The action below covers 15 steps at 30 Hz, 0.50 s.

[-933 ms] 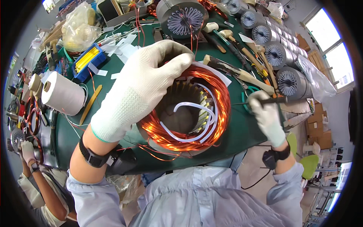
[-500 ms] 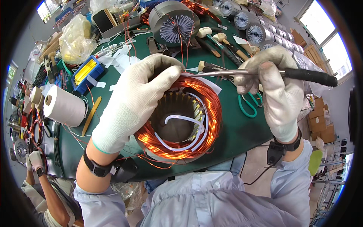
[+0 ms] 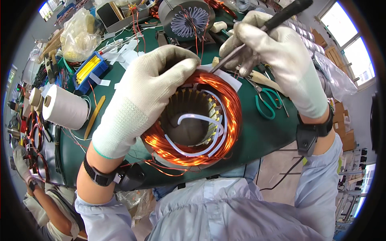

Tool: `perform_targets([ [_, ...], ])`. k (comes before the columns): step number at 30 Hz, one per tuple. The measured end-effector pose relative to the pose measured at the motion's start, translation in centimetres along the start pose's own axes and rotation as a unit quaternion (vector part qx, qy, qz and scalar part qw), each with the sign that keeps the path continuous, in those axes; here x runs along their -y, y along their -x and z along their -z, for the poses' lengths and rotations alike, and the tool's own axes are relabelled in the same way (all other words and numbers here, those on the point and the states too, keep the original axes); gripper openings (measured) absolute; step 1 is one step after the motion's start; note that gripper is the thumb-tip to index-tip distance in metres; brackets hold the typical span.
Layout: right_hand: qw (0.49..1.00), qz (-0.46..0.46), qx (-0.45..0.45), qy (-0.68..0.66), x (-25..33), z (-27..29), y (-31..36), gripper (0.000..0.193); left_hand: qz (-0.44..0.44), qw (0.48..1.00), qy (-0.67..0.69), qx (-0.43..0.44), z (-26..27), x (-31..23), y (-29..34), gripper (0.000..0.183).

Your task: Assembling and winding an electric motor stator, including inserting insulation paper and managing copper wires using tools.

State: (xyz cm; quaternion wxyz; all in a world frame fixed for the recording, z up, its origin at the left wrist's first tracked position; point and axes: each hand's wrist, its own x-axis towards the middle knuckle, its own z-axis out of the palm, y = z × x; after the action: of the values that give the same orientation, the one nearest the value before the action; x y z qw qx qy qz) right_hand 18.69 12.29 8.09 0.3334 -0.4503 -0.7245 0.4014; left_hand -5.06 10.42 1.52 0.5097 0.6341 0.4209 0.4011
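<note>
In front of me on the green table stands a motor stator (image 3: 189, 132), its top ringed by copper windings (image 3: 231, 116). White tubing (image 3: 197, 116) curls across its bore, and yellow slot pieces line the inside. My left hand (image 3: 161, 80), in a white glove, is closed at the far left side of the windings, thumb and fingers pinched; what is between them is hidden. My right hand (image 3: 273, 52), also gloved, grips a black-handled screwdriver (image 3: 283, 16). Its metal shaft slants down to the left, the tip at the far edge of the windings, beside white sheet material (image 3: 233, 81).
Teal-handled scissors (image 3: 265, 104) lie right of the stator. A white thread spool (image 3: 66, 108), a yellow stick (image 3: 95, 116) and a blue tray (image 3: 90, 74) sit to the left. Another stator core (image 3: 187, 20) stands behind. A co-worker's gloved hand (image 3: 21, 160) shows at far left.
My right hand has swung the screwdriver from nearly level to a steep slant, handle raised, tip down at the windings. My left hand stays at the windings. The co-worker's hand has shifted left.
</note>
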Motion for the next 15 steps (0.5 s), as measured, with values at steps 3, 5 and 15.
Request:
perform_targets([
  [3,0.996,0.077,-0.014,0.040,0.6,-1.3,0.5,0.029,0.009,1.000,-0.008,0.000,0.2,-0.1,0.3,0.031],
  [5,0.930,0.305,0.021,0.207,1.4,-2.0,-0.3,0.018,-0.030,0.999,-0.023,-0.039,-0.3,0.0,0.3,0.031],
  [15,0.920,0.379,-0.029,0.100,2.2,-1.8,-1.9,0.032,-0.007,0.999,-0.030,-0.030,-0.7,-0.4,1.0,0.030],
])
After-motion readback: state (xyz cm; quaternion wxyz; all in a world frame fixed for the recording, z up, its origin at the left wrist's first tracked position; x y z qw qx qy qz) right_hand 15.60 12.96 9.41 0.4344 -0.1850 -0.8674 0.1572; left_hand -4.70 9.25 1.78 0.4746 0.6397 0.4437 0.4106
